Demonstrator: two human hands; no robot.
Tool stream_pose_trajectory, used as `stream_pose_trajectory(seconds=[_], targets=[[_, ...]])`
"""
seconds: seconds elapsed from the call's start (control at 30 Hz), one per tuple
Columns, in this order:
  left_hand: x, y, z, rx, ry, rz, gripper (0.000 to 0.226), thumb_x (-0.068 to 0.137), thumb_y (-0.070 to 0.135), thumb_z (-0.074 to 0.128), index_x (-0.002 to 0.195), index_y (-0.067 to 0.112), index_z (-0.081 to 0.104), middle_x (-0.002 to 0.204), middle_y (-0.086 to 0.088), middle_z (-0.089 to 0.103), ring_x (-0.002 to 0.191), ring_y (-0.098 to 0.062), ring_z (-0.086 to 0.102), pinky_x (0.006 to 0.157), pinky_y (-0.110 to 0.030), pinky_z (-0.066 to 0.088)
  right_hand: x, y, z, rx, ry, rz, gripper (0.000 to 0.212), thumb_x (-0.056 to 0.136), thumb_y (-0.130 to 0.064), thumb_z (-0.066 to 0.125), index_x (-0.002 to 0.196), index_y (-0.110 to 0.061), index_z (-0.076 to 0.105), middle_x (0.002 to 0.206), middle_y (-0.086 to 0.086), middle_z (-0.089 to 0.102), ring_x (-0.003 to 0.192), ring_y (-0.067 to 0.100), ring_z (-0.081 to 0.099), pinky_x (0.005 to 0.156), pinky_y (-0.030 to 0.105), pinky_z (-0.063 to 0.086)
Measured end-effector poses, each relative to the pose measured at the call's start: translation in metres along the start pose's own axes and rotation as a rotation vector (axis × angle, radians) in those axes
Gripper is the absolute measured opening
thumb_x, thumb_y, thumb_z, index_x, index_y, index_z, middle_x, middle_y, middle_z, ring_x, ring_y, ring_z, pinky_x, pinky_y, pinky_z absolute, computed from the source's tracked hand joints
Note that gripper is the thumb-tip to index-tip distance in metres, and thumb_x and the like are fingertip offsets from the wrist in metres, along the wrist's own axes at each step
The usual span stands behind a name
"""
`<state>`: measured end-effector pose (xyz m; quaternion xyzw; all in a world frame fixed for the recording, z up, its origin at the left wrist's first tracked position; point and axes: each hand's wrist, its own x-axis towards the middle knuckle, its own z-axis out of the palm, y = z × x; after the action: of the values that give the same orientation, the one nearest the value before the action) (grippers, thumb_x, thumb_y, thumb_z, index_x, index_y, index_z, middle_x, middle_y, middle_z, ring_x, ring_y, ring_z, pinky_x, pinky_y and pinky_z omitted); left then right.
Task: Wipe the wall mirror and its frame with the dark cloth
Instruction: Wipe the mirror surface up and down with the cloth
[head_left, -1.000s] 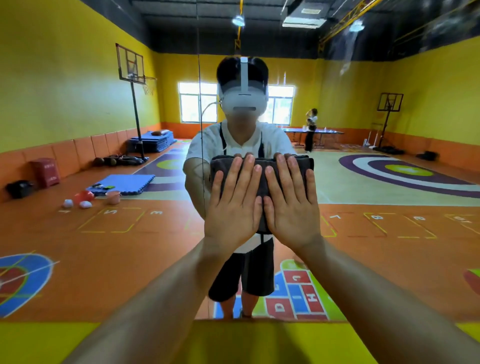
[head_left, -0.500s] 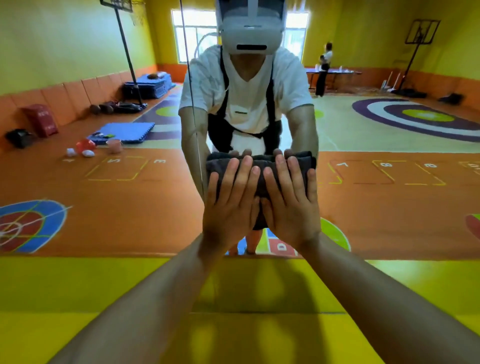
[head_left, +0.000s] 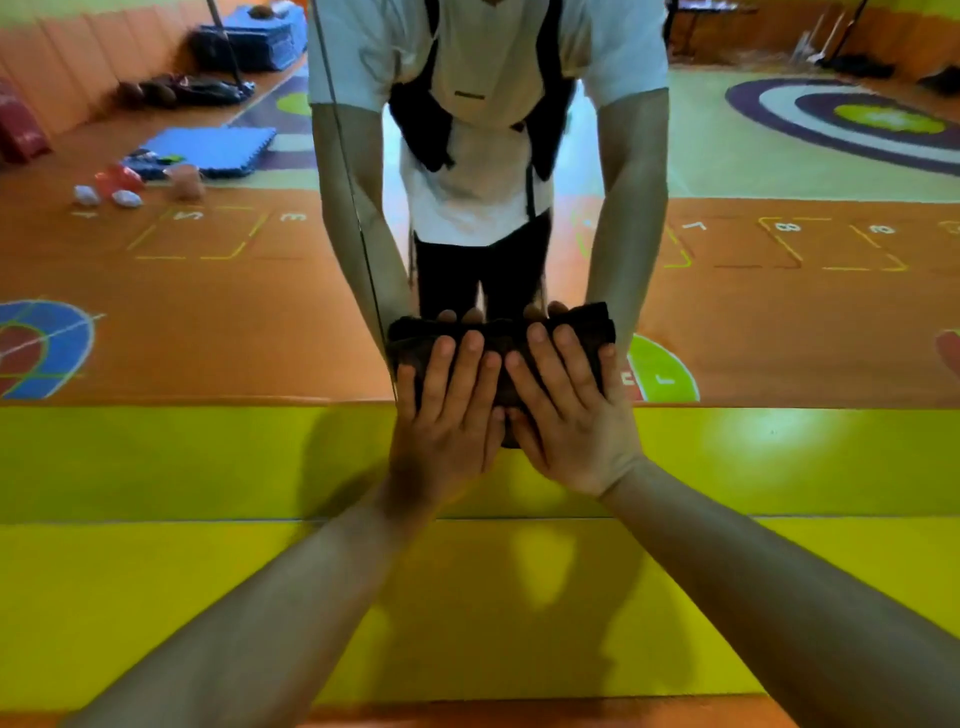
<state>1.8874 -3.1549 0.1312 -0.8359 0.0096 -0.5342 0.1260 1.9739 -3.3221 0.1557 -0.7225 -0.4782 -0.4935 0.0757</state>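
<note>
Pressing flat with straight fingers, no curl, left hand (head_left: 447, 421) and right hand (head_left: 569, 415) are pinning the folded dark cloth (head_left: 498, 332) to the mirror (head_left: 208, 312) at its bottom edge, just above the yellow panel (head_left: 208, 457); I'm judging the low glass is getting covered, frame likely pending.

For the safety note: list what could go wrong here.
The left hand and right hand press flat on the dark cloth; a slip could throw weight onto the mirror. The cloth sits at the mirror's bottom edge and may ride onto the yellow panel. Its left end meets the seam and could snag.
</note>
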Motion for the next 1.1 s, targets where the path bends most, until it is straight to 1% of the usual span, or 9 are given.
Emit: stream_pose_trajectory(seconds=[0.17,0.33,0.47,0.6,0.7,0.8,0.9,1.0,1.1], targets=[[-0.069,0.013,0.02,-0.031,-0.062,0.028,0.075,0.103,0.035,0.047,0.164,0.006,0.014,0.173,-0.014,0.002,0.159,-0.033,0.005,0.128,-0.054,0.002,-0.058,-0.027,0.031,0.032,-0.021,-0.005,0.077,0.101,-0.039,0.055,0.164,-0.015,0.018,0.173,0.01,0.002,0.16,0.027,0.005,0.128,0.051,-0.001],[-0.132,0.022,0.043,-0.048,-0.099,0.011,0.077,0.103,0.034,0.046,0.164,0.005,0.009,0.172,-0.015,-0.003,0.159,-0.034,0.0,0.127,-0.053,-0.003,-0.11,-0.053,0.066,0.023,-0.051,-0.02,0.079,0.101,-0.041,0.059,0.164,-0.014,0.02,0.173,0.01,0.001,0.16,0.027,0.004,0.128,0.05,-0.004],[-0.178,0.028,0.052,-0.04,-0.189,0.047,0.079,0.104,0.036,0.047,0.163,0.002,0.008,0.171,-0.018,-0.006,0.159,-0.037,-0.004,0.126,-0.055,-0.003,-0.147,-0.072,0.084,0.007,-0.08,-0.007,0.077,0.102,-0.044,0.059,0.163,-0.016,0.023,0.173,0.009,0.002,0.16,0.025,0.004,0.128,0.048,-0.001],[-0.211,0.03,0.059,-0.006,-0.297,0.088,0.086,0.105,0.042,0.047,0.162,-0.002,0.001,0.169,-0.025,-0.014,0.156,-0.043,-0.014,0.124,-0.06,-0.007,-0.173,-0.078,0.095,-0.065,-0.132,-0.075,0.077,0.104,-0.049,0.056,0.164,-0.016,0.021,0.172,0.009,0.011,0.16,0.023,0.002,0.126,0.046,0.004],[-0.213,0.032,0.062,-0.023,-0.338,0.091,0.088,0.106,0.045,0.042,0.16,-0.005,-0.005,0.165,-0.029,-0.023,0.152,-0.049,-0.022,0.12,-0.067,-0.011,-0.182,-0.076,0.101,-0.191,-0.136,-0.128,0.078,0.106,-0.05,0.051,0.165,-0.016,0.013,0.171,0.009,0.005,0.159,0.024,-0.001,0.128,0.045,-0.004],[-0.207,0.041,0.065,-0.069,-0.357,0.077,0.089,0.105,0.046,0.04,0.158,-0.006,-0.009,0.162,-0.029,-0.029,0.149,-0.051,-0.028,0.117,-0.07,-0.014,-0.19,-0.065,0.102,-0.191,-0.106,-0.174,0.075,0.105,-0.045,0.054,0.164,-0.016,0.017,0.169,0.009,0.013,0.157,0.024,0.016,0.128,0.044,-0.003],[-0.197,0.07,0.065,-0.062,-0.417,0.037,0.087,0.106,0.046,0.033,0.156,-0.009,-0.013,0.158,-0.033,-0.033,0.145,-0.055,-0.031,0.112,-0.079,-0.002,-0.203,-0.048,0.097,-0.182,-0.101,-0.18,0.077,0.104,-0.041,0.057,0.164,-0.014,0.017,0.169,0.01,0.013,0.154,0.023,0.021,0.127,0.044,-0.002],[-0.19,0.103,0.077,-0.022,-0.396,0.045,0.086,0.107,0.047,0.03,0.155,-0.012,-0.011,0.158,-0.036,-0.03,0.147,-0.058,-0.024,0.113,-0.077,-0.006,-0.222,-0.025,0.088,-0.194,-0.111,-0.152,0.079,0.103,-0.039,0.06,0.164,-0.015,0.016,0.17,0.009,0.008,0.156,0.023,0.015,0.128,0.043,0.0],[-0.172,0.133,0.092,-0.061,-0.318,0.084,0.085,0.108,0.044,0.038,0.158,-0.009,-0.005,0.164,-0.032,-0.022,0.152,-0.054,-0.013,0.116,-0.072,-0.008,-0.241,0.011,0.071,-0.229,-0.163,-0.164,0.074,0.107,-0.041,0.053,0.165,-0.015,0.016,0.173,0.009,-0.002,0.159,0.023,0.008,0.128,0.042,0.002]])
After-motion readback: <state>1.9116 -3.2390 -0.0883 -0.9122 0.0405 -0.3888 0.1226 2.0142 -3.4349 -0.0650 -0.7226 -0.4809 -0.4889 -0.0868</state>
